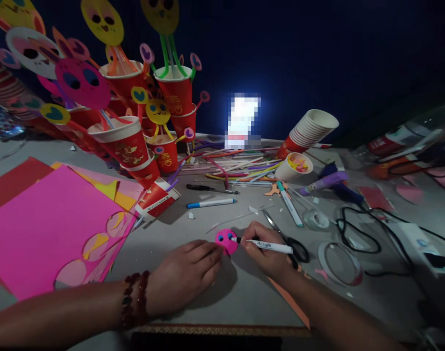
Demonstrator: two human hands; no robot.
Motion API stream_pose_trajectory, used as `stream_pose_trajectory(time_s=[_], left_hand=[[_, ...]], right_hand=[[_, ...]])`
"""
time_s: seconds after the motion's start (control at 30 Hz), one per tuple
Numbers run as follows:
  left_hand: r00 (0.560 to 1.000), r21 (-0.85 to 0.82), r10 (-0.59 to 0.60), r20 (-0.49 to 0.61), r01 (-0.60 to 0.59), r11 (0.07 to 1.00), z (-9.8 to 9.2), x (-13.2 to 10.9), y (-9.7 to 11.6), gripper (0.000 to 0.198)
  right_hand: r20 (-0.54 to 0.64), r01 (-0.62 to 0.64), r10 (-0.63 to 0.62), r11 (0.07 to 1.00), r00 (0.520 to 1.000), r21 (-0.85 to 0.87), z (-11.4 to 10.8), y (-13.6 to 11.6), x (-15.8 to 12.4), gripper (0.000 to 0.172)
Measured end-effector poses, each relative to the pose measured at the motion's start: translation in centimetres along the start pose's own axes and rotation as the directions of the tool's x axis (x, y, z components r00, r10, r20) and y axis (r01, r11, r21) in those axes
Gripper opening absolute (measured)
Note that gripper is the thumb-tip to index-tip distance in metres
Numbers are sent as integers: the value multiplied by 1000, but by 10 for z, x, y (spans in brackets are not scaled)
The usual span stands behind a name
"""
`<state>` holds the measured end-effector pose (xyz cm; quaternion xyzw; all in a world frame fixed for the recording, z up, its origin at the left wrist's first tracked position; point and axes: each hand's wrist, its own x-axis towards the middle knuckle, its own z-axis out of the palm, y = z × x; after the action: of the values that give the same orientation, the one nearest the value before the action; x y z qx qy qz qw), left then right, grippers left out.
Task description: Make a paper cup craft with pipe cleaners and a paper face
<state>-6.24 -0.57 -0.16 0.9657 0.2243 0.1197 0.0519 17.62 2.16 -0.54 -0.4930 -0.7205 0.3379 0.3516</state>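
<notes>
Pinching a white acrylic marker [272, 245] in a narrow, closed grip, the right hand [266, 253] sets the dark tip against the right side of a small pink paper disc [226, 240]. The disc lies flat on the grey bench [244, 302], near its front edge. The left hand [184, 275], with a bead bracelet [134, 300] at the wrist, holds nothing. Its fingers lie loosely together, their tips on the disc's lower left rim, pinning it down.

Two dark eye spots with blue in them already show on the disc. No mouth or other marks can be made out, so the face looks only partly drawn.

Just behind the right hand lie black-handled scissors [281, 235]. Farther back are a blue-capped pen [210, 203], a clear tape roll [316, 219], a purple glue gun [328, 181] and a tipped stack of plain cups [310, 127].

To the left is a pink sheet [50, 229] with round holes cut from its edge. Behind it stand red decorated cups [125, 141] carrying finished faces on straws.
</notes>
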Motion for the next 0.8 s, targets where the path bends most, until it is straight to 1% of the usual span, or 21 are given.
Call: stream_pose_trajectory(time_s=[0.17,0.33,0.43,0.6,0.8], left_hand=[[1000,-1,-5,-6,5,1000,-1,0,0,22],[1000,1,-4,-25,4,1000,1,-1,1,22],[1000,-8,-13,-21,13,1000,2,-1,1,23],[1000,-2,-2,-1,2,1000,1,-1,0,22],[1000,-19,-3,-6,3,1000,1,-1,0,21]], right_hand=[[-15,-1,1,1000,1000,17,2,1,1,14],[-6,7,-7,1000,1000,-9,2,2,1,14],[-10,4,-5,1000,1000,-27,1,1,1,14],[20,-10,10,1000,1000,-13,1,1,1,13],[3,-9,9,1000,1000,6,0,3,0,13]])
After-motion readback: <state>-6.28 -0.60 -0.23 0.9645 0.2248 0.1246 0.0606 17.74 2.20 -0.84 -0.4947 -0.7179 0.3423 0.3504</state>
